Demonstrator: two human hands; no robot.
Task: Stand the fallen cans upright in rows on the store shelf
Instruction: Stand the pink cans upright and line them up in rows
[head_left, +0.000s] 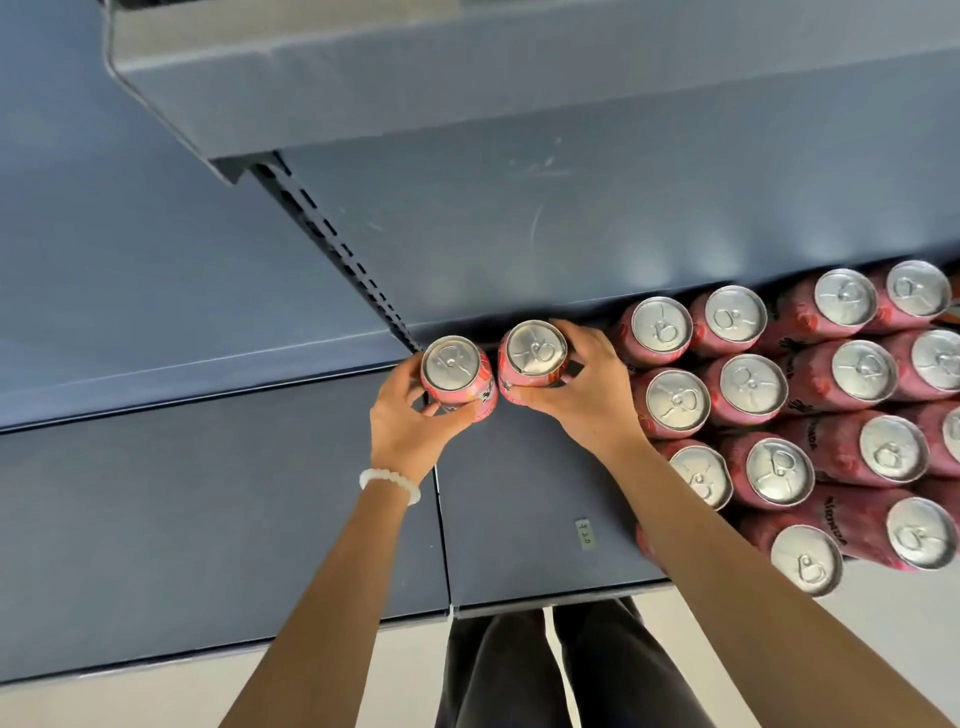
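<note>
Each hand is gripping one upright can: left hand (410, 415) on the left can (457, 376), right hand (576, 384) on the right can (535, 356), both cans touching near the shelf (519, 509) back, just left of the standing rows (779, 415).

A small sticker (585, 533) on my shelf (519, 519) bears handwritten marks I cannot read; dark lettering runs down the pink cans (841, 514), too blurred to read.

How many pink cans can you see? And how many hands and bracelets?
Held cans: 2, left can, right can
Cans in the rows: 14 tops showing
Hands: 2, left hand, right hand
White bracelet: 1
Total: 19
</note>
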